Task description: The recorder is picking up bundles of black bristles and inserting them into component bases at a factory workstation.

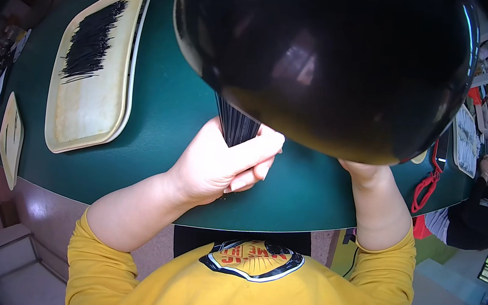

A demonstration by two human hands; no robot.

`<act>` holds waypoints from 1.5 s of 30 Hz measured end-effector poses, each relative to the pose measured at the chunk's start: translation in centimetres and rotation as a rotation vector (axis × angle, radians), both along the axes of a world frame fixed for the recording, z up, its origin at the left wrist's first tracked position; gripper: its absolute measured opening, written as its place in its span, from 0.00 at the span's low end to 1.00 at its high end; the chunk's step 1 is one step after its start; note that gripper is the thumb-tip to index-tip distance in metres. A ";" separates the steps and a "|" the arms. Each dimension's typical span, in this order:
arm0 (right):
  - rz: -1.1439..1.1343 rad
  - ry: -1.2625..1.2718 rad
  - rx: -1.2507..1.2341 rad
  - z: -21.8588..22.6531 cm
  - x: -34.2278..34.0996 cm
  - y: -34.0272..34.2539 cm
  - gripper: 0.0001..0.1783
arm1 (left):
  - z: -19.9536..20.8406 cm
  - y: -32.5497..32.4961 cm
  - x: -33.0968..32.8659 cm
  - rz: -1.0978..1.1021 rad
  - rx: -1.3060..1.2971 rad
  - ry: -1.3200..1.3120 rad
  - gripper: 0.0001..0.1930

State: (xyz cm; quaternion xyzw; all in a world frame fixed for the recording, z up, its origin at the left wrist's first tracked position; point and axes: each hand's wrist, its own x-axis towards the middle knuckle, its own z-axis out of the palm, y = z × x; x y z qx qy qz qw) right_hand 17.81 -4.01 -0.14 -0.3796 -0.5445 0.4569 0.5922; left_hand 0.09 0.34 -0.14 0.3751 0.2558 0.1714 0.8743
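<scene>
My left hand (219,160) is wrapped round a bundle of thin black wire-like strands (236,129) in front of me, above the green table. The strands stand up out of my fist, and their upper ends pass behind a large glossy black dome (325,71). This rounded dome fills the upper middle of the view and covers much of the table. To the right, my right hand (365,172) reaches in under the dome's lower edge. Only its wrist and heel show; the fingers and anything in them are hidden.
Stacked cream trays (82,119) lie at the left, with many black strands (92,45) on the top one. A smaller tray (10,147) sits beyond them. Red-handled scissors or pliers-like tool (423,194) and a tray of small parts (466,142) are at right, near another person (477,218).
</scene>
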 end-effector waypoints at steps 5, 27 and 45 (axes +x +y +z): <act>-0.134 0.021 -0.079 0.3 -1.8 -0.2 0.11 | 0.0 0.1 -0.2 0.000 0.059 -0.038 0.07; -0.189 0.106 -0.043 -1.1 -0.3 -0.4 0.08 | -0.2 -0.1 -0.2 -0.013 0.016 -0.095 0.06; -0.158 -0.265 0.412 -1.0 0.0 0.3 0.09 | -0.4 0.1 -0.3 0.031 -0.021 -0.083 0.05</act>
